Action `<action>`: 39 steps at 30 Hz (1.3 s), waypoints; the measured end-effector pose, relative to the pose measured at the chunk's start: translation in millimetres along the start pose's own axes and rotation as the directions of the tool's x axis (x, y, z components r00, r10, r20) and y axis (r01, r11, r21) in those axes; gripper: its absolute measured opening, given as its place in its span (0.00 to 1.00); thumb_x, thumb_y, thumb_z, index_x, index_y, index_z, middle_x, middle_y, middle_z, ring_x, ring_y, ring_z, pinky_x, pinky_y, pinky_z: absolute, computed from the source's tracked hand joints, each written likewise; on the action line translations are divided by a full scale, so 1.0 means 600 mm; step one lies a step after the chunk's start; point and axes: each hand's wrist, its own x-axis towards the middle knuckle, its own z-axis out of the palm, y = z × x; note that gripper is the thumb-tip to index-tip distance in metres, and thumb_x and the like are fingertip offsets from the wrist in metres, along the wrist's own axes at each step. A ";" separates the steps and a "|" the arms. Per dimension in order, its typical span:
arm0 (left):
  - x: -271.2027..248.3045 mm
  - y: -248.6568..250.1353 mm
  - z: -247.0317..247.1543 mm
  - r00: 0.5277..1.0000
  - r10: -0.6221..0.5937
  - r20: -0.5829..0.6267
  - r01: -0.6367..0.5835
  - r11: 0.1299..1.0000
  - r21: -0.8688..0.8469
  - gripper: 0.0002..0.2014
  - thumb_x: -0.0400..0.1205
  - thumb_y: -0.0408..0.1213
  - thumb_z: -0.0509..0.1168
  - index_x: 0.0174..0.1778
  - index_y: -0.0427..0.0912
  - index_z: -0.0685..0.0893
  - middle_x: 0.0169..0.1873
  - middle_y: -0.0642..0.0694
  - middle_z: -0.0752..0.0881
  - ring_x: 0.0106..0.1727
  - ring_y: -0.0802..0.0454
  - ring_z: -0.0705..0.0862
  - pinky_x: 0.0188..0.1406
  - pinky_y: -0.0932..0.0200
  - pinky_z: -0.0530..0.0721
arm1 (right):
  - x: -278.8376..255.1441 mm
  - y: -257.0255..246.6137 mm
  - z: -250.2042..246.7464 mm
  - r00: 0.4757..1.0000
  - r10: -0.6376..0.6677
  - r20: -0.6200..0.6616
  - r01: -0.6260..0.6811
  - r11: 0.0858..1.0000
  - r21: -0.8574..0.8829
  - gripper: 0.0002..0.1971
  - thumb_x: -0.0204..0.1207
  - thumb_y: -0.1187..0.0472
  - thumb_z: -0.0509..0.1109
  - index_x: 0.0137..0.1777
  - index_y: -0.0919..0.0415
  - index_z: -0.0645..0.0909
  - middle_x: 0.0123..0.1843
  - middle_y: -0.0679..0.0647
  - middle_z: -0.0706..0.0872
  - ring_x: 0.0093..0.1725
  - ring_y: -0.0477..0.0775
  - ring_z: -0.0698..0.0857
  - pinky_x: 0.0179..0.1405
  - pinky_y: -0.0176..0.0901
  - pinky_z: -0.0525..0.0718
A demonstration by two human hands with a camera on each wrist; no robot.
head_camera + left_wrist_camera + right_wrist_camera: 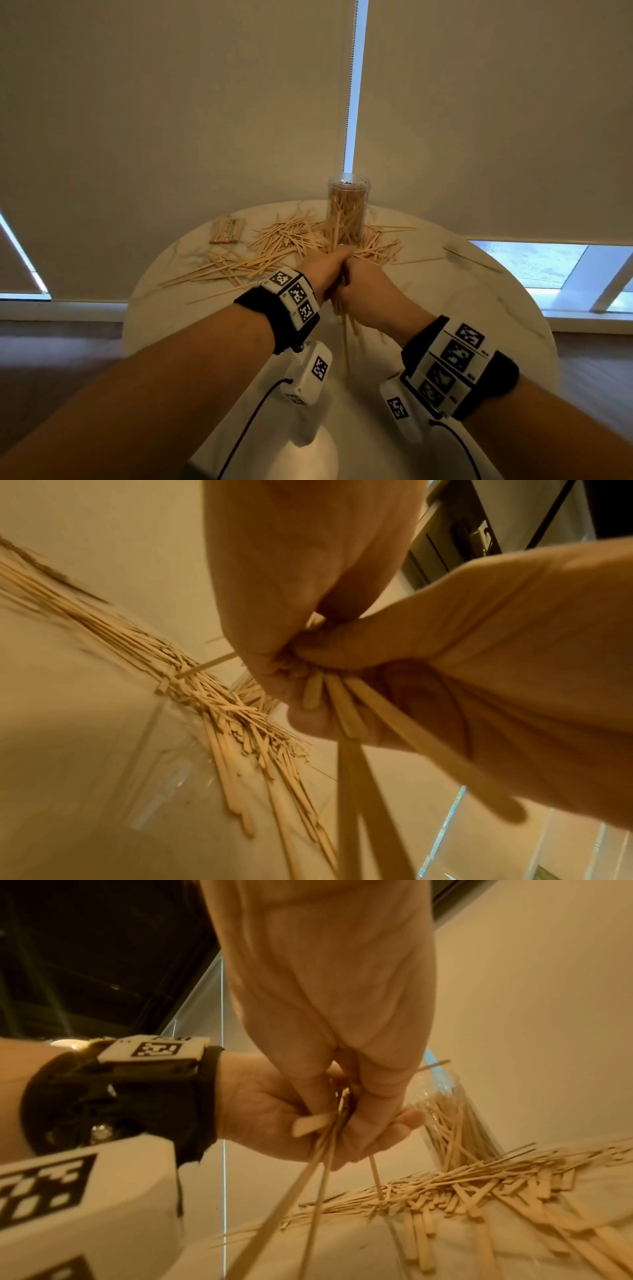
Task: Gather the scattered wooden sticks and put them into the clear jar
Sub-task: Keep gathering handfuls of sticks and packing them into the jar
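The clear jar (pixel 347 212) stands upright at the table's far middle, partly filled with wooden sticks; it also shows in the right wrist view (pixel 455 1123). Loose sticks (pixel 274 246) lie scattered around its base on both sides (pixel 479 1185). Just in front of the jar my left hand (pixel 330 265) and right hand (pixel 363 281) press together, and both grip one bundle of sticks (pixel 346 335) whose ends hang down toward me. The wrist views show the fingers of both hands curled round that bundle (pixel 346 712) (pixel 322 1150).
The round white marble table (pixel 462 301) carries a small paper packet of sticks (pixel 227 230) at the far left. Single sticks (pixel 472 258) lie near the right edge. Roller blinds and a window sill stand behind the table.
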 end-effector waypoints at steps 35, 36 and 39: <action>-0.047 0.001 -0.010 0.965 0.215 0.153 -0.191 0.969 -0.157 0.07 0.92 0.41 0.53 0.56 0.47 0.76 0.29 0.49 0.71 0.25 0.57 0.68 0.20 0.61 0.69 | 0.038 -0.013 -0.064 0.894 0.060 -0.444 0.133 0.911 0.390 0.22 0.78 0.34 0.66 0.46 0.53 0.87 0.41 0.55 0.90 0.41 0.53 0.89 0.45 0.59 0.88; -0.046 -0.001 -0.010 0.967 0.218 0.132 -0.206 0.973 -0.101 0.07 0.91 0.41 0.53 0.53 0.47 0.76 0.30 0.48 0.71 0.26 0.56 0.68 0.21 0.61 0.70 | 0.036 -0.017 -0.065 0.876 0.039 -0.481 0.161 0.916 0.367 0.25 0.74 0.29 0.65 0.49 0.51 0.84 0.43 0.53 0.89 0.42 0.50 0.88 0.41 0.53 0.88; -0.049 -0.004 -0.008 0.957 0.253 0.140 -0.256 0.967 0.006 0.07 0.90 0.36 0.52 0.54 0.49 0.76 0.30 0.49 0.73 0.26 0.56 0.68 0.21 0.60 0.69 | 0.028 -0.032 -0.064 0.899 -0.061 -0.434 0.188 0.948 0.256 0.21 0.73 0.33 0.72 0.55 0.47 0.81 0.42 0.46 0.87 0.41 0.43 0.87 0.38 0.42 0.86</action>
